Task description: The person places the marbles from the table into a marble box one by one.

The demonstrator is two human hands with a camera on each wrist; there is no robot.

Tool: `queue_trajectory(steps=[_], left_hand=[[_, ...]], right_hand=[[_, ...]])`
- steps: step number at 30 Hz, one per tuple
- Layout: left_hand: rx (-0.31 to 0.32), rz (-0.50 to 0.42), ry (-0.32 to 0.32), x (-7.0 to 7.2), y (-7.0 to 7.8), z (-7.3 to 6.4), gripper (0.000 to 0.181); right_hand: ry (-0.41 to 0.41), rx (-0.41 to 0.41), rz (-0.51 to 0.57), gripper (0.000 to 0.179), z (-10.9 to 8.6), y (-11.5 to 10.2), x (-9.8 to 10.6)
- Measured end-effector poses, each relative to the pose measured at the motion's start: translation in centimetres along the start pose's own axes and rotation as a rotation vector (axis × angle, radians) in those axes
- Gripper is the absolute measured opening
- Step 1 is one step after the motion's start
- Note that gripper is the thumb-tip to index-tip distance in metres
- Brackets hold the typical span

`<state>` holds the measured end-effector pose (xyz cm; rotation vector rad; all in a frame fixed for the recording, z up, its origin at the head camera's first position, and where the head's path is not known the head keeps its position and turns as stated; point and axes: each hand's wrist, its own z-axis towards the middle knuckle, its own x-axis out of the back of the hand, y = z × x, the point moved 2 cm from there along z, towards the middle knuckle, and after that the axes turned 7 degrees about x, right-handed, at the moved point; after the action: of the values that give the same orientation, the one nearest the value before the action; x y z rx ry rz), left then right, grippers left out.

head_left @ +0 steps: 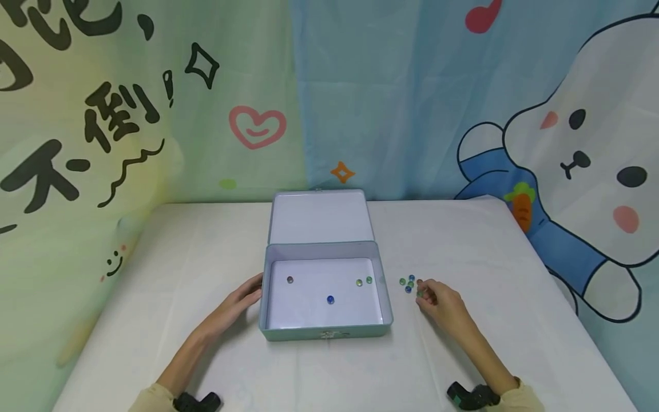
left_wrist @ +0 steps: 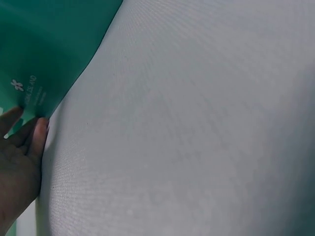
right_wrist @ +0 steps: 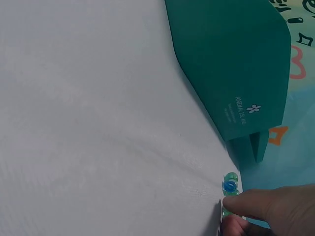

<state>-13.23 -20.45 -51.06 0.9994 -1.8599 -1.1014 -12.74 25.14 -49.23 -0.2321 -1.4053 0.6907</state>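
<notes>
A green tin box (head_left: 355, 331) stands on the table with its lid (head_left: 321, 217) raised at the back. Inside lie a brownish marble (head_left: 290, 280), a blue marble (head_left: 330, 300) and two green ones near the right wall. My left hand (head_left: 241, 300) rests its extended fingers against the box's left side. To the right of the box, my right hand (head_left: 444, 304) pinches a green marble (right_wrist: 226, 213) between thumb and forefinger, low over the table. Several loose marbles (head_left: 408, 289), blue and green, cluster beside those fingertips, with a brownish one partly hidden by the hand.
A white cloth covers the table (head_left: 329, 377). Behind it hangs a printed curtain (head_left: 360, 103) with a cartoon rabbit at the right. Black wrist cameras (head_left: 471, 396) sit at both cuffs.
</notes>
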Motion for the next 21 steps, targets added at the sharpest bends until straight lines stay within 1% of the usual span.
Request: queue_trajectory(steps=[9,15,21], left_hand=[[0.008,-0.001,0.006,-0.10,0.01,-0.14,0.059],[0.003,0.005,0.013,-0.04,0.01,-0.12,0.059],[-0.012,0.008,0.013,-0.02,0.03,-0.05,0.059]], right_hand=[[-0.027,-0.049,0.022,0.013,-0.09,0.13,-0.05],[-0.010,-0.045,0.010,0.012,-0.21,0.09,-0.22],[0.024,-0.019,0.056,0.010,-0.10,-0.37,0.42]])
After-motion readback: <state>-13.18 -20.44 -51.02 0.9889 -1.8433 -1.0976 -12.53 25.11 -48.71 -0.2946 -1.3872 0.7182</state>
